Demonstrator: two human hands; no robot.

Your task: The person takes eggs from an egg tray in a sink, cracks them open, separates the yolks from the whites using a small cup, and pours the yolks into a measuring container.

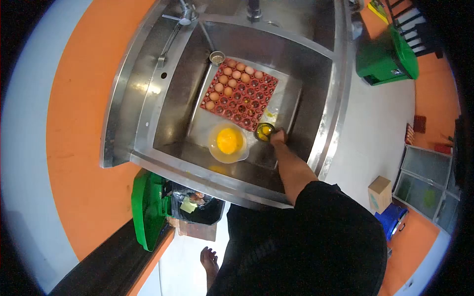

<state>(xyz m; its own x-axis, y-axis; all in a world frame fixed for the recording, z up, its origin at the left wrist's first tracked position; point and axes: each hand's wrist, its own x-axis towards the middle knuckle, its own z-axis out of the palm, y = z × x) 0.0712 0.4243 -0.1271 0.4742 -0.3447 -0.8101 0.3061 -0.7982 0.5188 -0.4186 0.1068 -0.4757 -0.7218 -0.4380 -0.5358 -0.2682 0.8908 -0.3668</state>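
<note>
My right hand (279, 137) is closed on a small dark-rimmed cup (264, 131) with yolk in it, inside the steel sink. To its left stands a translucent bowl (228, 143) holding yellow egg. Above both lies a red egg tray (241, 93), with several brown eggs (228, 79) along its left and top parts and bare pockets elsewhere. Down at my side, over the floor, my left hand (209, 257) hangs with fingers loosely curled and apart, holding nothing.
The steel sink's rim (197, 183) runs in front of me. A round strainer (217, 57) rests by the tray's upper left corner. An opened green bin (148, 209) with waste stands below the sink; another green bin (387, 59) stands at the upper right, a cardboard box (380, 193) at right.
</note>
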